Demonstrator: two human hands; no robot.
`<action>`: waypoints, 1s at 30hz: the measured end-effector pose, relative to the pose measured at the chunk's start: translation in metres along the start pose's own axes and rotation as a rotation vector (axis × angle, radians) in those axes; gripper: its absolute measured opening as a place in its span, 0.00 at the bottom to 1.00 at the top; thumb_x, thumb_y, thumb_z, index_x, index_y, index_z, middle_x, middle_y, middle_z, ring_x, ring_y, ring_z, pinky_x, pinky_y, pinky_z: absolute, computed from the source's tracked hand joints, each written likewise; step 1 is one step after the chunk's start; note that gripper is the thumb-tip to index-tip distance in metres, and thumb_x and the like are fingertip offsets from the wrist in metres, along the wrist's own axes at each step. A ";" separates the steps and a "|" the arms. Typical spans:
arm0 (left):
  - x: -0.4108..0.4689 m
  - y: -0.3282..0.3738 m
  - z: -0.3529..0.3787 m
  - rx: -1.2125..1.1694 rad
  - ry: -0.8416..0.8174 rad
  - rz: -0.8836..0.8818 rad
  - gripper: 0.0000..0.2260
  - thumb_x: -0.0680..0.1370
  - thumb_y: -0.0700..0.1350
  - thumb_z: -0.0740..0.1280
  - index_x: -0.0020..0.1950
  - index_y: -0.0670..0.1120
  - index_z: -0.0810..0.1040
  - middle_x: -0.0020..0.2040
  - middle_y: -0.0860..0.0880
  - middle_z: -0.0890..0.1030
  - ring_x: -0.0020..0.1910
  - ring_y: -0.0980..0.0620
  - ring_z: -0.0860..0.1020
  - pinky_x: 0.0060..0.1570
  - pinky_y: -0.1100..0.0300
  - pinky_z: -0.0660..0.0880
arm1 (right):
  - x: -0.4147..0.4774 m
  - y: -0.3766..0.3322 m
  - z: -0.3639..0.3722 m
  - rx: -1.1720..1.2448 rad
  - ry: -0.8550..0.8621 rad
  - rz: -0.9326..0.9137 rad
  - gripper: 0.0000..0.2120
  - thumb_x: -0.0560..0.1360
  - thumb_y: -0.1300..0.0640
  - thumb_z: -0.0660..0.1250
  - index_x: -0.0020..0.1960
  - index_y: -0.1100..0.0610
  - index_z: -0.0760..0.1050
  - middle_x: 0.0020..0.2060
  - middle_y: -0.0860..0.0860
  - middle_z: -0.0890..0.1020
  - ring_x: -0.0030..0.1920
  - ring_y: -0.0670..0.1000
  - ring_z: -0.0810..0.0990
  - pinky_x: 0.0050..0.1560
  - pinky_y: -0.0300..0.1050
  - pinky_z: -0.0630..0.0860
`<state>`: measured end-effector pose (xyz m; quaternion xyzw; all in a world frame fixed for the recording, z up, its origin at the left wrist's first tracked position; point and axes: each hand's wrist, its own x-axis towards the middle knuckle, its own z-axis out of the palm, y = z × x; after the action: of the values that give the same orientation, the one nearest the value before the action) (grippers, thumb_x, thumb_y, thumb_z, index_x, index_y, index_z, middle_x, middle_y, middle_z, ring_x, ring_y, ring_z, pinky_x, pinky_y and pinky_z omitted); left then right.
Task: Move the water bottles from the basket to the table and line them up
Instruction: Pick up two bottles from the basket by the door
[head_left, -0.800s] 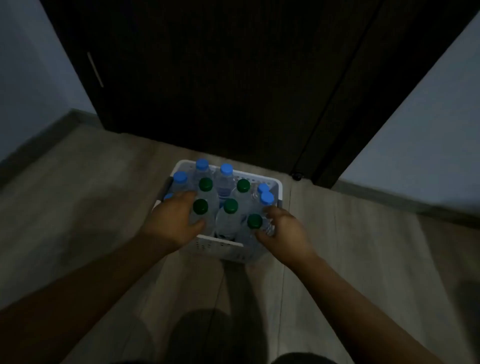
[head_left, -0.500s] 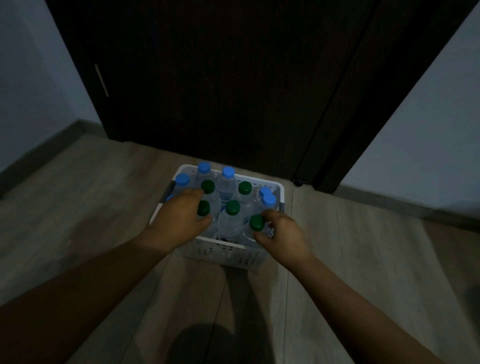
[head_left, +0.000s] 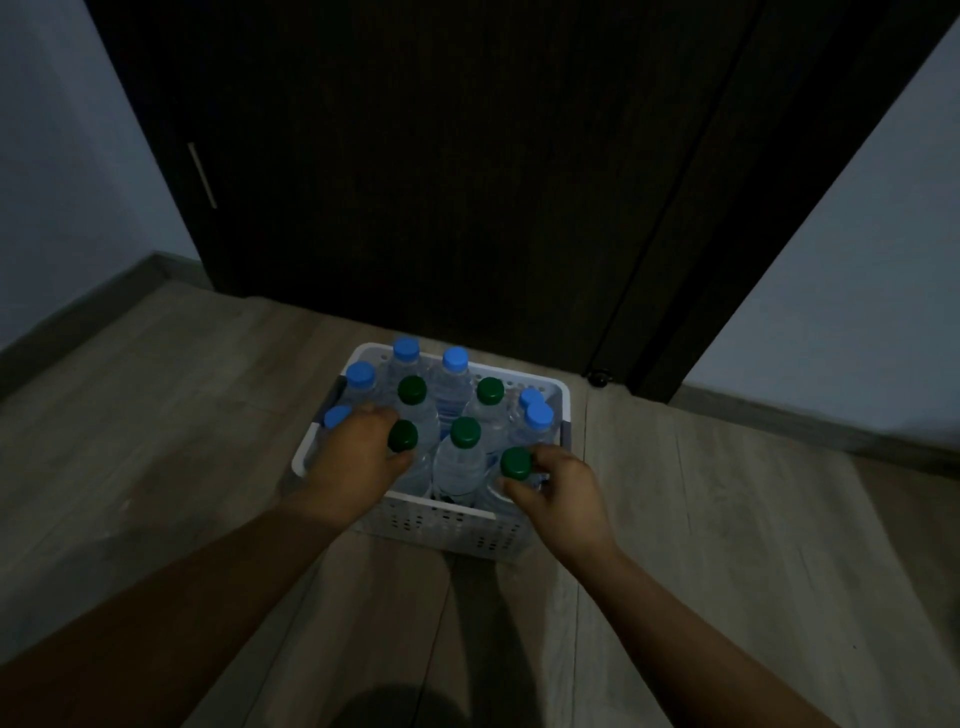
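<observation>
Clear water bottles (head_left: 460, 467) with round blue and green caps stand packed in a white perforated plastic basket (head_left: 441, 514) on the wood-plank floor (head_left: 156, 415). The left hand (head_left: 353, 457) grips the green-capped near-left bottle (head_left: 402, 435), and the right hand (head_left: 561, 499) grips the near-right bottle (head_left: 515, 462).

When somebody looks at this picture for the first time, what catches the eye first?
The white basket on the wooden floor, packed with upright water bottles with blue and green caps, stands out first. The left hand grips the near-left green-capped bottle, the right hand the near-right green-capped bottle. A dark door fills the background.
</observation>
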<state>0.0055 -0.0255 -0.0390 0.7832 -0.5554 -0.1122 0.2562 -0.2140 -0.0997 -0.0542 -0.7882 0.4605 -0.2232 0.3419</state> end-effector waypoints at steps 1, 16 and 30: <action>-0.002 -0.002 0.000 0.002 0.003 0.008 0.08 0.73 0.43 0.71 0.46 0.40 0.76 0.48 0.42 0.77 0.46 0.50 0.75 0.40 0.64 0.62 | -0.001 0.001 0.000 0.007 0.004 -0.002 0.12 0.73 0.53 0.70 0.56 0.52 0.78 0.55 0.46 0.80 0.54 0.44 0.78 0.55 0.46 0.79; 0.008 0.049 -0.093 -0.334 0.246 0.156 0.09 0.72 0.46 0.72 0.46 0.56 0.73 0.44 0.60 0.71 0.44 0.63 0.74 0.41 0.72 0.67 | 0.014 -0.079 -0.074 0.283 0.283 -0.225 0.08 0.73 0.49 0.69 0.51 0.49 0.79 0.46 0.44 0.80 0.49 0.42 0.79 0.49 0.36 0.76; 0.108 0.259 -0.396 -0.806 0.271 0.121 0.14 0.70 0.57 0.68 0.46 0.49 0.74 0.43 0.46 0.82 0.43 0.51 0.81 0.44 0.55 0.79 | 0.092 -0.368 -0.302 0.464 0.386 -0.399 0.06 0.77 0.46 0.63 0.52 0.45 0.75 0.44 0.44 0.81 0.47 0.45 0.81 0.45 0.38 0.77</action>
<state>0.0165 -0.0815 0.4426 0.5942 -0.4734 -0.2011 0.6184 -0.1607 -0.1549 0.4244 -0.7074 0.2909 -0.5287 0.3680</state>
